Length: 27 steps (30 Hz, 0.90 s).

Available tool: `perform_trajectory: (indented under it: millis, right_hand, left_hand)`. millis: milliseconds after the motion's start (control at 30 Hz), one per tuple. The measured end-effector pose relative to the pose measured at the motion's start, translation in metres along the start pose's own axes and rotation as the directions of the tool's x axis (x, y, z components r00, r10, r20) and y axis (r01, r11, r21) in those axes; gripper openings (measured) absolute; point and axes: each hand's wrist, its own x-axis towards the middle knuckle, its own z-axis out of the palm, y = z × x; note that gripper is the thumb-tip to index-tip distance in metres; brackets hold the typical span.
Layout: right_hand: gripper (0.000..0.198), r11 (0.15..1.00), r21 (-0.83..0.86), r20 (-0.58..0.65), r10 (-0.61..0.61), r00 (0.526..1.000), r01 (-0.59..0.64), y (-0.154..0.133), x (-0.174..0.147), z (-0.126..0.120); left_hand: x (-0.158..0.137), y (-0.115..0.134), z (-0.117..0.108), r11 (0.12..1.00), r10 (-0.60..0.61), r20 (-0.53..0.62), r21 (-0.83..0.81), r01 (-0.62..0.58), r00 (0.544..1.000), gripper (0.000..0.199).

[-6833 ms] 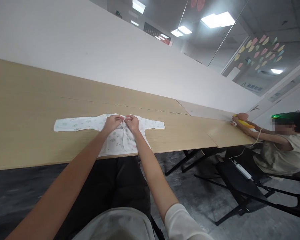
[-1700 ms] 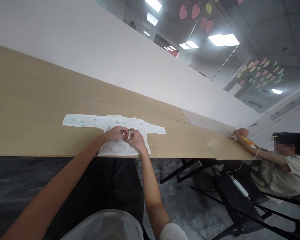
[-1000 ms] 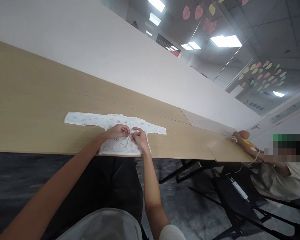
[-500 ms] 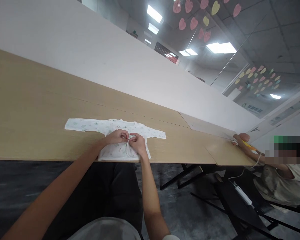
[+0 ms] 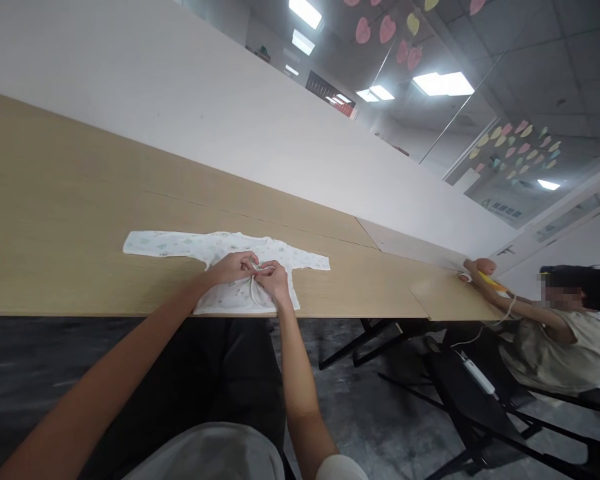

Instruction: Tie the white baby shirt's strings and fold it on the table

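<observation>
A small white baby shirt (image 5: 180, 244) with a faint print lies spread on the wooden table, its sleeves stretched out to both sides and its hem along the table's front edge. Over the middle of its front, my left hand (image 5: 236, 267) pinches the fabric with thumb and fingertips. Close beside it, almost touching, my right hand (image 5: 274, 279) is closed on the shirt's front edge. Between the two hands the cloth is gathered and slightly raised. The fingertips hide whatever small part of the shirt lies between them.
The long wooden table (image 5: 70, 200) runs along a white partition (image 5: 190, 127). At the far right a seated person (image 5: 555, 340) reaches over the table toward a doll (image 5: 486, 267). A black chair (image 5: 475, 393) with a white power strip (image 5: 479, 375) on it stands before that person.
My hands have shifted slightly, their fingertips closer together at the shirt's front. The whole view has tilted a little, bringing more of the other person into sight.
</observation>
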Motion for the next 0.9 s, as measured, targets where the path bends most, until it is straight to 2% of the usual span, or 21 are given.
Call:
perform_trajectory:
  millis: [167,333,433,533,667,833,900]
  right_hand:
    - [0.028,1.0,-0.023,-0.011,0.016,1.0,-0.016,0.002,0.003,0.001]
    - [0.029,0.999,0.0,0.001,0.033,0.999,-0.033,0.003,0.004,0.0]
    - [0.026,0.999,0.034,0.046,0.032,0.998,-0.033,0.002,0.004,-0.003]
    - [0.015,0.998,0.036,0.109,0.042,0.993,-0.046,0.001,0.005,-0.006]
    - [0.012,0.998,-0.059,0.155,0.028,0.988,-0.02,-0.003,0.004,-0.009]
    - [0.014,0.979,-0.189,0.158,-0.051,0.986,0.081,-0.009,-0.001,-0.009]
    - [0.013,0.97,-0.224,0.204,-0.052,0.978,0.098,-0.011,0.003,-0.011]
  left_hand:
    - [0.002,-0.003,-0.003,0.999,0.013,-0.012,0.053,-0.012,1.0,0.041]
    - [0.001,-0.002,-0.007,0.996,0.015,0.06,0.09,-0.02,0.998,0.035]
    - [0.0,-0.003,-0.008,0.99,-0.008,0.052,0.141,0.001,0.999,0.03]
    - [-0.001,-0.006,-0.008,0.981,-0.049,0.038,0.19,0.041,0.998,0.028]
    - [0.0,-0.006,-0.009,0.971,-0.066,0.016,0.229,0.061,0.998,0.032]
    - [0.002,-0.009,-0.008,0.971,-0.059,-0.011,0.23,0.06,0.998,0.041]
    - [0.003,-0.012,-0.01,0.971,-0.064,-0.039,0.228,0.071,0.997,0.041]
